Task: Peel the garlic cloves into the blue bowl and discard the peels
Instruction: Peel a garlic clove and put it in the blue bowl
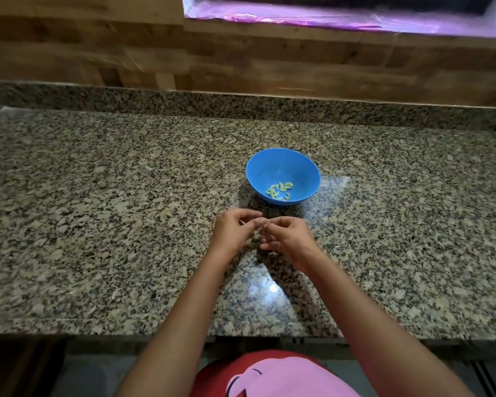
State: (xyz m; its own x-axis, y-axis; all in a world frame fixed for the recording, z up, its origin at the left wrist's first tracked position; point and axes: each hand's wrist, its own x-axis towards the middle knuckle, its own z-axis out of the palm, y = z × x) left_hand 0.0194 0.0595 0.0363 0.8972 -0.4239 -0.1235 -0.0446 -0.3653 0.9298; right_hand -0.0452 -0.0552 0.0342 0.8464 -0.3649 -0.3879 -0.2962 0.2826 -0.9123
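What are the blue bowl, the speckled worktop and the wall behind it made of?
The round blue bowl looks like plastic: even colour, thin rim, dull sheen. The speckled worktop seems polished granite: black, grey and tan flecks, with light glare mirrored in it. The wall behind looks like wood planks or wood-look panelling: brown grain in staggered blocks; blur leaves that open.

On granite countertop [98, 224], blue bowl [281, 167]
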